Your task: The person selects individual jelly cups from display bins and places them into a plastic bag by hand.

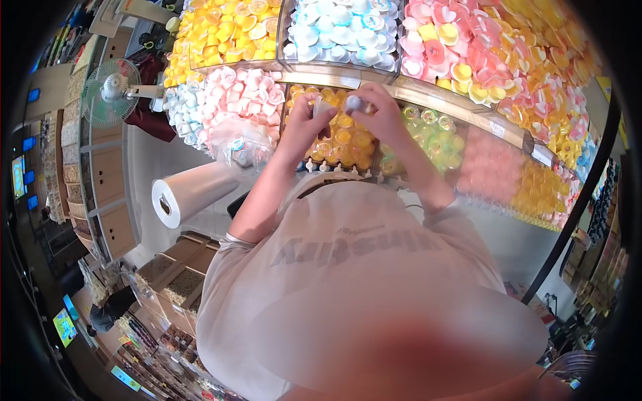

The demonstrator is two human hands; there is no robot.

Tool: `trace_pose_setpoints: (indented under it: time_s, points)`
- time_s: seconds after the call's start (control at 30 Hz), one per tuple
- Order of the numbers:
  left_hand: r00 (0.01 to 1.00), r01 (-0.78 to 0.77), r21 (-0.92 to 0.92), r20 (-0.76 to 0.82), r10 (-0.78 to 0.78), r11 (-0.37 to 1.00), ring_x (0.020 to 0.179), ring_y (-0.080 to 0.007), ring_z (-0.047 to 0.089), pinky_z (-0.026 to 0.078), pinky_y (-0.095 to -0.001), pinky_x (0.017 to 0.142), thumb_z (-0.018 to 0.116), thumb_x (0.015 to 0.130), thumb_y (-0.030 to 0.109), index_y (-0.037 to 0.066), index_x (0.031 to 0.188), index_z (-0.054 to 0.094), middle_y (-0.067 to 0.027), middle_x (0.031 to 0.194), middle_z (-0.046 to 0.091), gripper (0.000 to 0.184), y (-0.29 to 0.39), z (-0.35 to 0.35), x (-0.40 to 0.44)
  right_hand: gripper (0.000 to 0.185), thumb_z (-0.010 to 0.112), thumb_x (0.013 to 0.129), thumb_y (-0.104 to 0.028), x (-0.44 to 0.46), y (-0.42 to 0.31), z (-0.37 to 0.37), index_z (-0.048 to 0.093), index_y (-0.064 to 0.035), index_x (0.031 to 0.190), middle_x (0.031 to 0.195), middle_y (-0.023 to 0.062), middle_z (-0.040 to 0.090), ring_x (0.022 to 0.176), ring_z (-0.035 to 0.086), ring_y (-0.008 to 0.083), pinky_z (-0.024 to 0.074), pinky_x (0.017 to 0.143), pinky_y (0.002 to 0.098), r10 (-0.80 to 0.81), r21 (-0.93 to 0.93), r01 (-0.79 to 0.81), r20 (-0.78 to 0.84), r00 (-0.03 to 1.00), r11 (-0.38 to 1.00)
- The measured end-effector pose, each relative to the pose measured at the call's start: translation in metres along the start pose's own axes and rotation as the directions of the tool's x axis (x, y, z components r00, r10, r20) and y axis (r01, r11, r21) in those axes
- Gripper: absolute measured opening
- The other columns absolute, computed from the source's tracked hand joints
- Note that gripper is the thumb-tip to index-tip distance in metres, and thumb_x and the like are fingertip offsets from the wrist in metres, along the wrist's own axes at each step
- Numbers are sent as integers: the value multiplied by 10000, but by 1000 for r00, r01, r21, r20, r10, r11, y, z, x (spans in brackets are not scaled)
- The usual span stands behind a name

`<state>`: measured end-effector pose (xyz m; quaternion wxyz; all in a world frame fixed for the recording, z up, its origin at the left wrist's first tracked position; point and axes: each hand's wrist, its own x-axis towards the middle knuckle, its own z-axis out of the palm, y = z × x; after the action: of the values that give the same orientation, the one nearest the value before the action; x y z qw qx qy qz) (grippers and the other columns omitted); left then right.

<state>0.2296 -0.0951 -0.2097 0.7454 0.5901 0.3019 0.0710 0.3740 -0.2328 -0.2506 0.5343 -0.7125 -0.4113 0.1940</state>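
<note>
My left hand point(309, 122) is raised over the bin of orange cups point(342, 142), its fingers pinched on a small whitish cup point(324, 109). Just to the right, my right hand point(381, 115) holds a small pale, roundish piece point(354, 103) between thumb and fingers. The two hands are close together but apart. Pink and white cups point(241, 100) fill the bin left of my left hand, and green cups point(428, 137) lie below my right hand.
A clear plastic bag point(242, 150) lies on the pink cups. Beside it is a large roll of plastic film point(194, 192). Upper bins hold yellow point(234, 30), blue-white point(340, 30) and pink point(435, 50) pieces. A fan point(114, 87) stands at the left.
</note>
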Motion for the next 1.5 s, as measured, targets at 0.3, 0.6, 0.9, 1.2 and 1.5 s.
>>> trace_pose_setpoints:
  time_s: [0.3, 0.6, 0.9, 1.2, 1.5]
  points:
    - [850, -264, 740, -124, 512, 618, 848, -253, 668, 513, -335, 750, 773, 729, 354, -45, 1110, 569, -173, 907, 685, 588, 70, -32, 96, 396, 765, 733, -189, 111, 22, -57, 655, -49, 1086, 944, 66, 623, 810, 562, 148, 466, 734, 268, 236, 136, -196, -434, 869, 971]
    - [848, -462, 244, -159, 505, 853, 743, -147, 665, 519, -246, 618, 748, 758, 94, -81, 1168, 459, -143, 911, 657, 531, 67, -35, 122, 428, 742, 720, -279, 152, 44, -38, 664, -101, 1100, 986, 156, 637, 952, 598, 311, 476, 843, 377, -48, -348, -117, -431, 901, 930]
    - [884, -349, 195, -256, 391, 916, 652, -119, 622, 477, -219, 548, 771, 748, 91, -46, 1065, 457, -114, 858, 628, 467, 66, -41, 115, 397, 763, 727, -214, 140, 27, -43, 667, -67, 1083, 936, 116, 643, 816, 598, 212, 490, 752, 321, -3, -110, -63, -517, 856, 992]
    - [810, -155, 849, -183, 557, 505, 789, -192, 644, 498, -297, 663, 758, 771, 335, 0, 1126, 522, -120, 841, 640, 542, 77, -69, 157, 381, 723, 780, -39, 83, 12, -52, 607, 25, 1137, 883, 8, 615, 712, 506, 43, 428, 635, 182, 125, 323, 71, -546, 828, 944]
    - [942, -213, 952, 139, 307, 220, 808, -290, 658, 504, -371, 724, 737, 734, 340, 53, 1059, 569, -156, 867, 670, 465, 100, -68, 218, 355, 691, 802, 1, 35, 6, -47, 597, 17, 1144, 962, 19, 619, 793, 552, 62, 468, 699, 203, 243, 427, -19, -476, 845, 904]
